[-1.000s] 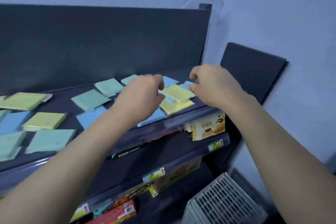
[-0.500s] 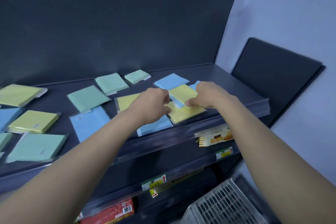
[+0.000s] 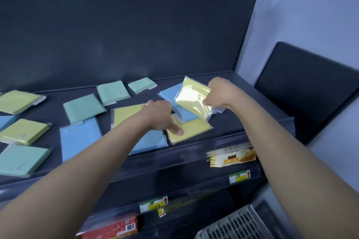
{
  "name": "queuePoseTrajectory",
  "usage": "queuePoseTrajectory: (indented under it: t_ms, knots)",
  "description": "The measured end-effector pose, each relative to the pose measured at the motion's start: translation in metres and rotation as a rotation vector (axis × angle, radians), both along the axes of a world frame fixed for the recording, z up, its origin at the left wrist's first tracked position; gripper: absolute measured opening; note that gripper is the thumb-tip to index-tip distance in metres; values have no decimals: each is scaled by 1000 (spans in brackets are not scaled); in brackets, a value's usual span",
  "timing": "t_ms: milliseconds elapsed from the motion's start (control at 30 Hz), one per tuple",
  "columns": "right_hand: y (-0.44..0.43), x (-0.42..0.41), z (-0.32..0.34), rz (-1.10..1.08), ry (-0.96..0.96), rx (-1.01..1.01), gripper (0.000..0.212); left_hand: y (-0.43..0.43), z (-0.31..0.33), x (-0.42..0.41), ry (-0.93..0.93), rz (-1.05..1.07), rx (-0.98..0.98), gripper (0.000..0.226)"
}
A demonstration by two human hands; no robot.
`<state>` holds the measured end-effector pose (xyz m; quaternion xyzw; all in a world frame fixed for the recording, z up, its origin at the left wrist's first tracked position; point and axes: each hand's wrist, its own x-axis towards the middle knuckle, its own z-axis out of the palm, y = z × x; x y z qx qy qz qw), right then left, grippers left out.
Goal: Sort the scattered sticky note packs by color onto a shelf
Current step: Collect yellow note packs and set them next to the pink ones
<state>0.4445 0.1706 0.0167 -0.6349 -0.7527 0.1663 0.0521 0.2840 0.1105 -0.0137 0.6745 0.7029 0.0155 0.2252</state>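
Your right hand (image 3: 219,95) grips a yellow pack (image 3: 194,99) by its right edge and holds it tilted above the shelf (image 3: 242,120), near the shelf's right end. The pack is a flat square of pale yellow notes in a clear, glossy wrapper that catches glare. Beneath it a blue pack (image 3: 178,106) lies flat on the shelf.

Your left hand (image 3: 161,116) shows its back to the camera, and its thumb tip rests on a second yellow pack (image 3: 192,130) lying flat at the front edge. The fingers are hidden, so it cannot be told whether that hand is closed on anything. A third yellow pack (image 3: 126,114) lies partly under that hand and wrist.

Toward the back edge lie three green packs (image 3: 83,108). Further wrapped packs in yellow, blue and green lie toward the left end, with the colours mixed.
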Motion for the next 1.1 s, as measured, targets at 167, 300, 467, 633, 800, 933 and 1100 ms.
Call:
queuePoseTrajectory:
  t_ms: [167, 300, 467, 633, 800, 933, 1100]
  knots:
    - [5, 2, 8, 11, 133, 129, 33, 1, 2, 0, -108, 86, 27, 46]
    - [3, 0, 17, 18, 214, 197, 32, -5, 18, -8, -200, 156, 149, 29]
    - [-4, -13, 22, 22, 243, 278, 18, -22, 45, -29, -225, 273, 366, 24]
    - [-26, -23, 24, -57, 230, 347, 18, -45, 58, -54, -193, 311, 548, 32]
    - [-65, -29, 27, -162, 220, 448, 23, -68, 59, -67, -321, 191, 690, 29]
    - [-112, -22, 25, -300, 246, 480, 29, -87, 52, -63, -430, 45, 683, 20]
    - [-181, 23, 15, -483, 207, 520, 34, -104, 33, -20, -553, -151, 575, 18]
